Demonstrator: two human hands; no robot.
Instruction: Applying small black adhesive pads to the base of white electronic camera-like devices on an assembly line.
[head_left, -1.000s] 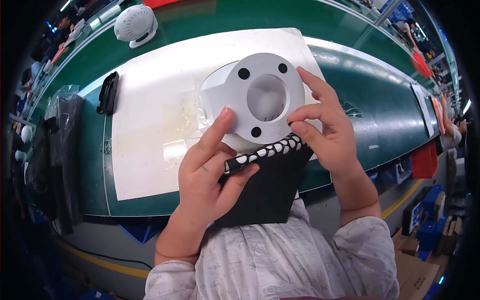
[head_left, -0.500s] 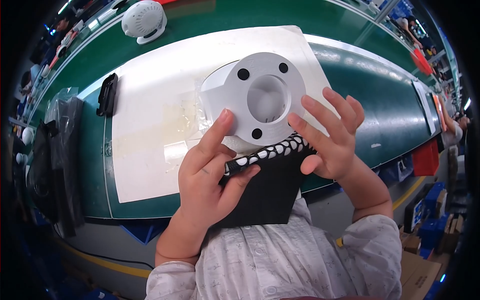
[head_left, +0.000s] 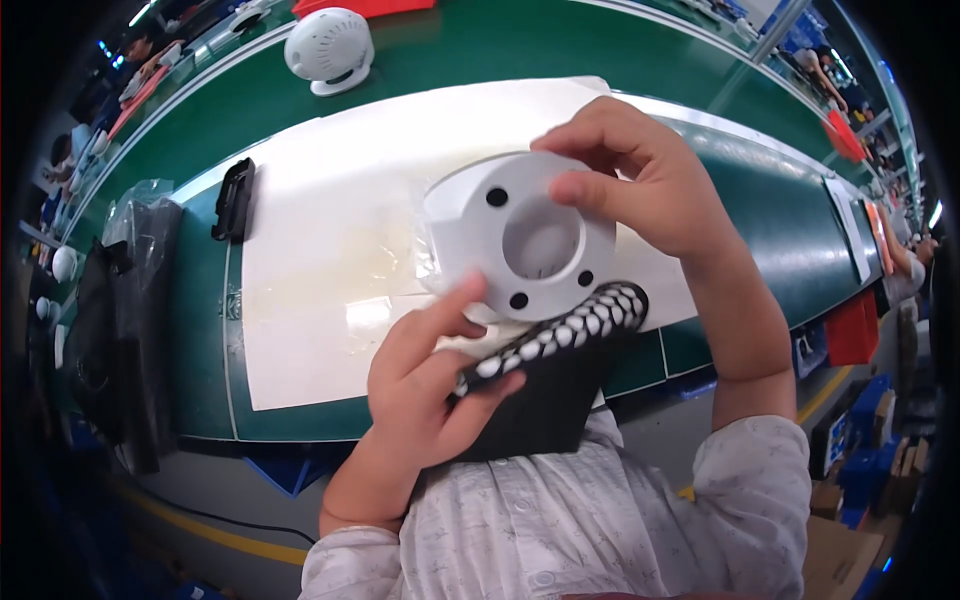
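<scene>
Head view: one white ring-faced unit (head_left: 455, 250) sits near the middle, three black dots (head_left: 497, 197) visible. The right hand (head_left: 655, 185) hides its one o'clock edge; whether those fingers grip, I cannot tell. The left hand (head_left: 415, 395) pinches one white-spotted black strip (head_left: 575, 328) at six o'clock. On the table (head_left: 190, 330), one black holder (head_left: 234, 200) lies toward ten o'clock, one white fan-like appliance (head_left: 330, 45) toward eleven.

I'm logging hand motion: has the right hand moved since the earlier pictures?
Yes: the right hand has moved forward, nearer the white sheet's far edge.
</scene>
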